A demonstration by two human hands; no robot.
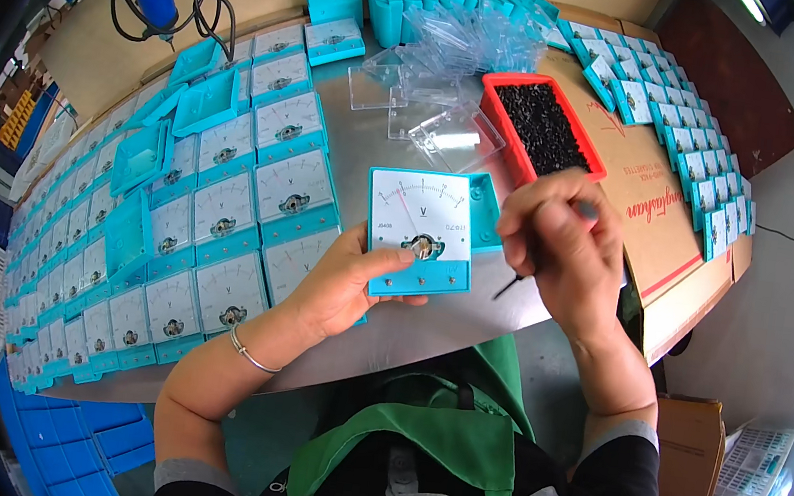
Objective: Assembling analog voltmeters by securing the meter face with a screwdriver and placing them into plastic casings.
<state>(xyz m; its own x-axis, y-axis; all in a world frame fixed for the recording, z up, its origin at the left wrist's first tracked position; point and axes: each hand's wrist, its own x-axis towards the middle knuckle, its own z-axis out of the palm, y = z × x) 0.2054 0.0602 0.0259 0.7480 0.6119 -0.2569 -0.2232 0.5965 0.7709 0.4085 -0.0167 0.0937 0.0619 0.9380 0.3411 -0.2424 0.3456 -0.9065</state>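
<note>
Mid-assembly on one meter (420, 234): my left hand (345, 286) pins it by the lower left corner, thumb on the teal base strip, tilted up off the worktop (371, 136) at the front edge, right in front of me. My right hand (557, 238) is just right of it, fingers closed round a thin dark tool (509, 287), tip pointing down-left, not touching the meter yet. Can't tell if it's a driver or a pick, grip hides most of it.

Judging by that, I'm at the step of working the centre hub under the needle. Next move needs the tip brought over to the metal hub w/o scraping the dial, left hand keeping the case from rocking.

Materials: meter case is teal plastic, square, w/ white matte dial face, red needle, small shiny metal hub. Red tray (543, 127) behind holds small black bits, granular, too small to ID. Clear covers (439, 105) beside it: thin, glossy, square, stacked loose. Rows of same meters (222, 217) to the left, more on the cardboard box (658, 221) to the right. Worktop is smooth grey, bit reflective. Metal bangle (250, 354) on my left wrist.
</note>
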